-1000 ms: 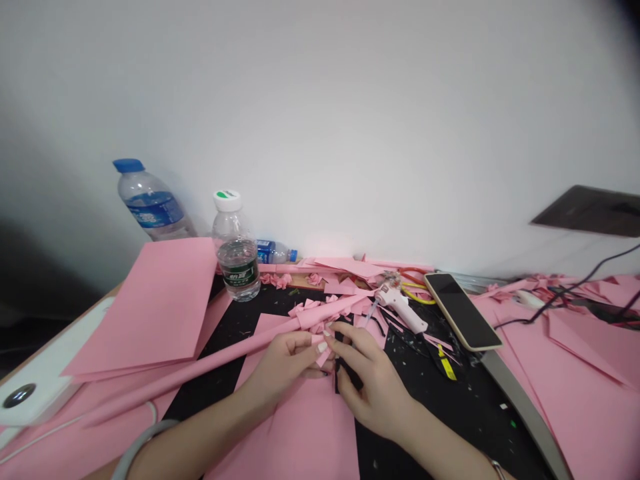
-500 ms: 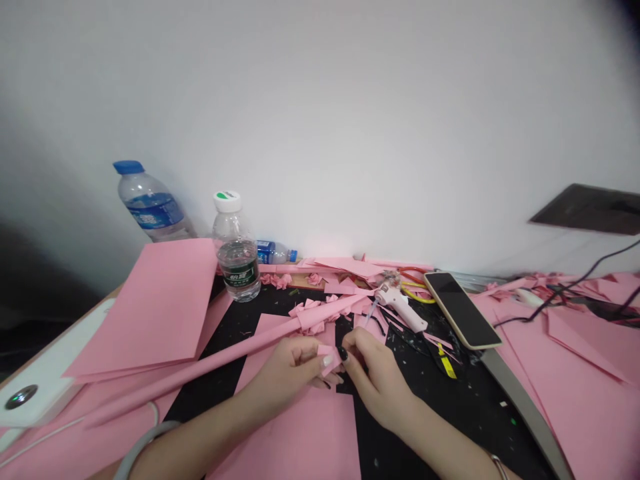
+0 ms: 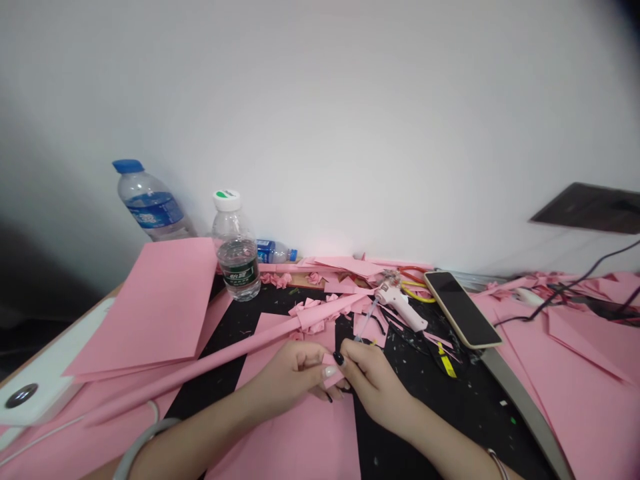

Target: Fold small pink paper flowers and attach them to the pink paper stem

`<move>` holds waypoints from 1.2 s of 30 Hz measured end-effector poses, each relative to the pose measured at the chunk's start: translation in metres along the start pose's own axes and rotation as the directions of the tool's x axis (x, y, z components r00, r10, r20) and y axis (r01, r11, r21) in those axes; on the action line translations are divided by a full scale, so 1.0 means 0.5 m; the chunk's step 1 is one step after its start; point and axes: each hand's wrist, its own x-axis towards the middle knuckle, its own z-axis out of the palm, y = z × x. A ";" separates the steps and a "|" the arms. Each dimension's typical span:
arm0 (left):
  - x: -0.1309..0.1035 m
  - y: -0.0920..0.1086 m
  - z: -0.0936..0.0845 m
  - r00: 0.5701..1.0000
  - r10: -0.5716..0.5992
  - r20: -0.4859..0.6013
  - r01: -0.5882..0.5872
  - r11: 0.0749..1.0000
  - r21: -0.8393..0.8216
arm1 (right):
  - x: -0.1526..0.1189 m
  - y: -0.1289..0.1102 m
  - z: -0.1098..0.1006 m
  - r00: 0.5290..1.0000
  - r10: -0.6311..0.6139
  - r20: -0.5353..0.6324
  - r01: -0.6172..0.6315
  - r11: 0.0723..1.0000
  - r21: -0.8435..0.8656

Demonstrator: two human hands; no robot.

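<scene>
Between both hands, over the middle of the table, is a small piece of pink paper. My left hand pinches it from the left, thumb on top. My right hand grips its right side between thumb and fingers. The fingers partly hide the paper, so its exact folds do not show. Just beyond the hands lies a long rolled pink paper tube with small folded pink paper pieces along its far end. A white glue gun rests behind my right hand.
Pink sheets lie beneath the hands, with more sheets at right. A phone lies beside the glue gun. Water bottles stand at the back left by the wall. A white device is at far left. Dark cables cross the right.
Both hands have shifted slightly toward me and drawn closer around the pink paper. My right fingers now cover more of its edge. The things on the table are unmoved.
</scene>
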 end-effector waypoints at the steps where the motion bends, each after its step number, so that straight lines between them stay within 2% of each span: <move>1: 0.000 0.000 0.000 1.000 0.004 0.003 -0.004 1.000 -0.002 | 0.000 0.001 0.000 1.000 0.000 -0.009 0.000 1.000 -0.011; 6: 0.001 0.003 0.003 0.999 -0.007 -0.049 0.005 0.999 -0.034 | 0.000 0.008 -0.002 0.992 -0.035 -0.120 0.017 0.988 -0.153; 12: 0.008 0.008 -0.001 0.975 -0.001 -0.222 -0.020 0.996 -0.092 | 0.001 0.014 -0.003 0.984 -0.034 -0.177 -0.003 0.979 -0.204; 18: 0.006 0.013 0.000 0.958 0.055 -0.283 -0.059 0.998 -0.007 | 0.003 0.014 -0.002 0.982 0.071 -0.174 -0.094 0.987 -0.130; 24: -0.003 0.016 0.002 0.888 0.208 -0.410 -0.109 0.962 0.252 | -0.005 0.012 0.009 0.966 0.018 -0.260 -0.074 0.975 -0.208; 29: -0.007 0.021 0.003 0.896 0.219 -0.387 -0.081 0.936 0.343 | -0.011 0.013 0.015 0.977 -0.003 -0.213 -0.044 0.975 -0.217; 36: -0.008 0.019 0.004 0.887 0.285 -0.364 -0.108 0.894 0.436 | -0.011 0.017 0.014 0.982 -0.046 -0.185 0.001 0.971 -0.238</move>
